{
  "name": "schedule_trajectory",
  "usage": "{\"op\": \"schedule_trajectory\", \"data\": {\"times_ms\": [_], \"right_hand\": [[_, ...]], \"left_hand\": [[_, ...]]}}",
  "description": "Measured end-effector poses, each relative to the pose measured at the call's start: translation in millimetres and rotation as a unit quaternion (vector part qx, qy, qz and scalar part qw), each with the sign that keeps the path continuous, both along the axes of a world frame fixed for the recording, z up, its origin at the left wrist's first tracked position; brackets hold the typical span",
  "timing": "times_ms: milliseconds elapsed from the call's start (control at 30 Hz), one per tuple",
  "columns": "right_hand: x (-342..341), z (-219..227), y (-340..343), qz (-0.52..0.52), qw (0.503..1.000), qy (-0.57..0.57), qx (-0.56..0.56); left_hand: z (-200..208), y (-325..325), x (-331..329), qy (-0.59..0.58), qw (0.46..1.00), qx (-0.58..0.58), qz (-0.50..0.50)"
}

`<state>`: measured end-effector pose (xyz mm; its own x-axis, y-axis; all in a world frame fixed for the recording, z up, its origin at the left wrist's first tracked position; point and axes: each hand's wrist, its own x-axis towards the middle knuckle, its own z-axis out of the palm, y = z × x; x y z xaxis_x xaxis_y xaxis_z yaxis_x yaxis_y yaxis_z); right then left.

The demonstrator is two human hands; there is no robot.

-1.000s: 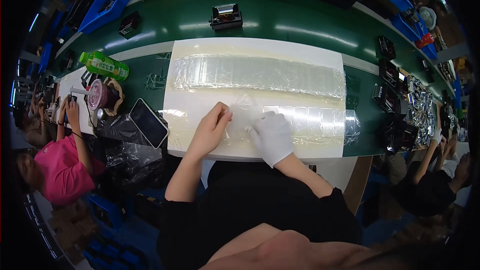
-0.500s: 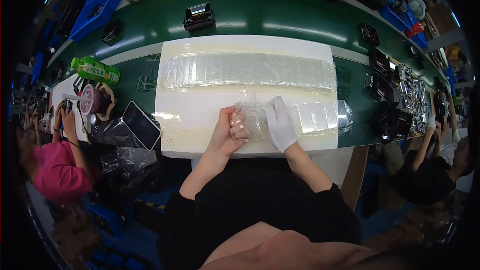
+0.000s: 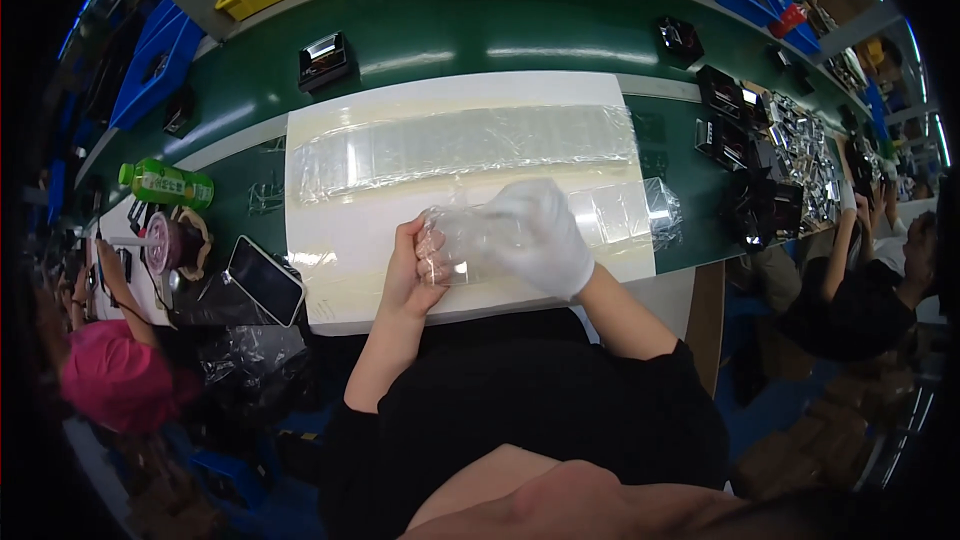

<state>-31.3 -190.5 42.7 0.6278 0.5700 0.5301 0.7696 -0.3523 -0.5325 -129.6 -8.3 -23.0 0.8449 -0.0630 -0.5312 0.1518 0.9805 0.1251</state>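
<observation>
My left hand [image 3: 418, 265], bare, is closed on a clear plastic film piece [image 3: 470, 240] that shows over its fingers. The film reaches rightward toward my right hand [image 3: 545, 240], which wears a white glove; its fingers are smeared by motion. Both hands are above a white board [image 3: 370, 305] on the bench. Farther off on the board lies a long row of clear film pieces [image 3: 450, 150], overlapping side by side. A second, shorter row of clear pieces [image 3: 610, 215] extends right from behind the gloved hand, past the board's edge.
A phone [image 3: 266, 281], a drink cup [image 3: 172, 243] and a green bottle [image 3: 172, 183] are at the left. Black boxes [image 3: 722, 143] and a pile of shiny metal parts [image 3: 803, 152] occupy the right. Another black box [image 3: 326, 61] sits farther back. People work at both sides.
My gloved hand has turned and risen over the film, now blurred. My left hand has shifted slightly left, still on the film. The whole view has swung a little.
</observation>
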Motion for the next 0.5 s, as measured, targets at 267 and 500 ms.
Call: {"op": "schedule_trajectory", "data": {"times_ms": [267, 500], "right_hand": [[-5, 8, 1, 0.14, 0.987, -0.007, -0.073], [-9, 10, 7, 0.122, 0.989, -0.069, -0.044]], "left_hand": [[11, -10, 5, -0.025, 0.989, 0.076, -0.126], [4, -2, 9, -0.056, 0.98, 0.137, -0.132]]}}
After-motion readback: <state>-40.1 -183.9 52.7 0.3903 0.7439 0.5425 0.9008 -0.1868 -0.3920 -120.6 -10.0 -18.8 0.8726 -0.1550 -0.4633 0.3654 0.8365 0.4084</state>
